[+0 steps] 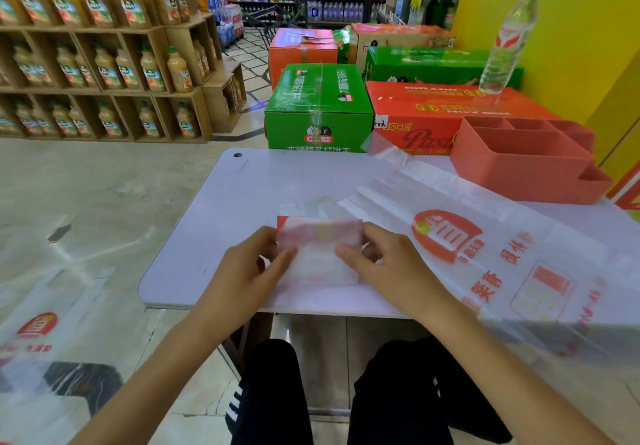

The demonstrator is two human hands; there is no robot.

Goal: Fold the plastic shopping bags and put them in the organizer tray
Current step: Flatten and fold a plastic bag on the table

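Note:
A plastic bag folded into a small rectangle point(320, 254), translucent white with red print, lies near the front edge of the white table point(214, 222). My left hand point(252, 264) pinches its left side and my right hand point(384, 261) pinches its right side, thumbs on top. A second bag point(502, 257) with red print lies spread flat over the right half of the table. The red organizer tray point(519, 167), with several compartments that look empty, stands at the table's back right.
Another printed bag point(45, 333) hangs at the lower left over the floor. Green and red cartons point(318, 105) stand behind the table, a water bottle point(509, 42) on one. Shelves of juice bottles point(104, 63) fill the left. My knees sit under the table's front edge.

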